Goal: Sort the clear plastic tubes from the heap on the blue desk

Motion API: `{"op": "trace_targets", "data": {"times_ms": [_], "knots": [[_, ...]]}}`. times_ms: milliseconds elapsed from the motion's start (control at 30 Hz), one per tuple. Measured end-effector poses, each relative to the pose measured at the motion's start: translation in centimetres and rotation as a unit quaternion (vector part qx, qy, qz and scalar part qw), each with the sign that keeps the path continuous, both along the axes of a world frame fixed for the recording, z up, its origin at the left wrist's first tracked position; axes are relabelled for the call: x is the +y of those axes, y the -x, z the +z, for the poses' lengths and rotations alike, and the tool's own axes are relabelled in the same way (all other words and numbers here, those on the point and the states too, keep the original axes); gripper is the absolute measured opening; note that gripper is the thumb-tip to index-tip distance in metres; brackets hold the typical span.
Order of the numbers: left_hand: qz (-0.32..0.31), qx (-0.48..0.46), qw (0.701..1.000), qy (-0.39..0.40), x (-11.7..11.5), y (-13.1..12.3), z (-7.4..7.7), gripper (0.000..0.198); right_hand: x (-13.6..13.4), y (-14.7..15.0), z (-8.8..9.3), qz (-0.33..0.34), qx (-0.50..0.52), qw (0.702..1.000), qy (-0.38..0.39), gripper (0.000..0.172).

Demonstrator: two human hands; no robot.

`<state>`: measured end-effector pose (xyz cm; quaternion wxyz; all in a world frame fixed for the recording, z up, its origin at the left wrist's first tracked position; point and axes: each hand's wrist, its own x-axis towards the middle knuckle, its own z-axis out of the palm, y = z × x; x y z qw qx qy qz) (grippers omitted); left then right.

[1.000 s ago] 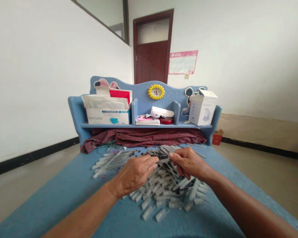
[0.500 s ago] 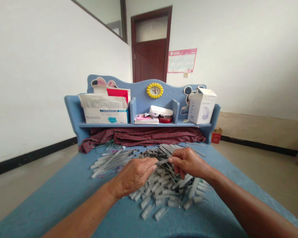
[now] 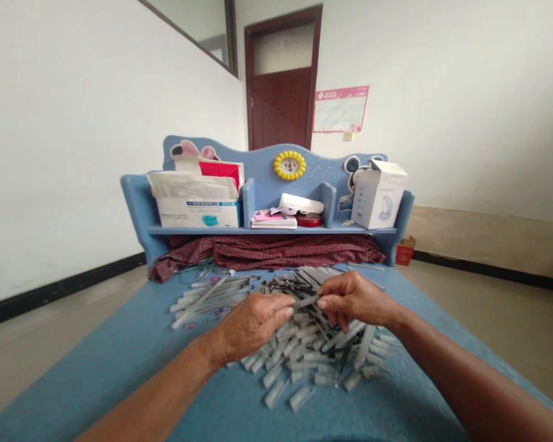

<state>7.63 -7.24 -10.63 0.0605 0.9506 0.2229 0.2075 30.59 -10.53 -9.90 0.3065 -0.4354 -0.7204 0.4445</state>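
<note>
Over a heap of pen parts, my left hand (image 3: 258, 320) and my right hand (image 3: 356, 298) pinch a slim greyish pen (image 3: 306, 301) from its two ends. Its ends are hidden in my fingers. Beneath and in front of the hands lie many translucent whitish pen caps (image 3: 300, 399). Behind them, thin dark rods and pale tubes (image 3: 311, 277) are piled together, partly covered by my right hand. To the left of my left hand, several pale pens (image 3: 203, 302) with dark tips lie roughly side by side.
The blue table (image 3: 120, 356) has a shelf (image 3: 276, 231) along its back. A mask box (image 3: 198, 212), a white carton (image 3: 378, 199), a red round tin (image 3: 308, 220) and a yellow flower-shaped clock (image 3: 290, 166) are on it. Checked cloth (image 3: 267, 252) is bunched under the shelf.
Both hands keep their pinch on the pen, with little movement. The whole view has shifted slightly, so things appear a few pixels further right.
</note>
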Motion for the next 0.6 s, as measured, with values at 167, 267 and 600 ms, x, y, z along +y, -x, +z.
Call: {"op": "trace_targets", "data": {"times_ms": [167,267,600], "knots": [[0.002,-0.023,0.999,-0.021,0.19,0.02,-0.38,0.022,0.11,0.47,-0.25,-0.029,-0.029,0.999,-0.033,0.039],[0.003,0.002,1.0,-0.014,0.23,0.0,-0.37,0.023,0.23,0.56,-0.29,-0.022,-0.009,1.0,-0.018,0.031],[0.001,-0.038,0.999,-0.024,0.44,0.06,-0.79,0.022,0.33,0.85,-0.4,-0.051,-0.036,0.997,-0.034,0.026]]}}
